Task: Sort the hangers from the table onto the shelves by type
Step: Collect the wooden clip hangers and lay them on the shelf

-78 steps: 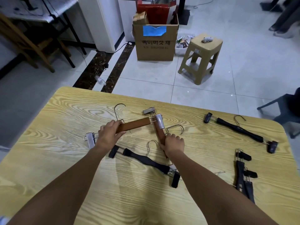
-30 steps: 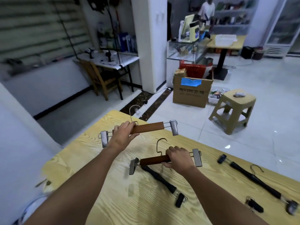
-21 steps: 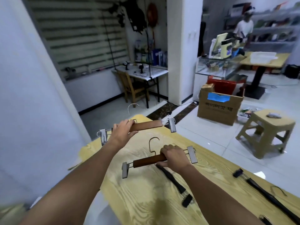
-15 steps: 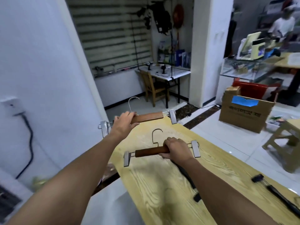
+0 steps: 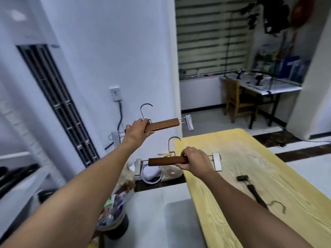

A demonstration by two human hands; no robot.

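Note:
My left hand (image 5: 138, 130) grips a brown wooden clip hanger (image 5: 163, 124) by its bar, held up in the air left of the table, hook pointing up. My right hand (image 5: 195, 161) grips a second wooden clip hanger (image 5: 165, 161), lower, at the table's left edge. Both hangers have metal clips at their ends. A black clip hanger (image 5: 254, 191) lies on the yellow wooden table (image 5: 250, 158) at the right. A white shelf (image 5: 16, 178) with dark things on it shows blurred at the far left.
A dark bin (image 5: 114, 219) full of rubbish stands on the floor below my left arm. Bags and a white object (image 5: 152, 174) lie by the wall. A white wall with a socket (image 5: 115, 93) is ahead. A wooden chair (image 5: 236, 102) and a desk stand at the back right.
My view has swung left, away from the table toward the white wall and shelf. Both hands have carried their wooden hangers off the table's left side.

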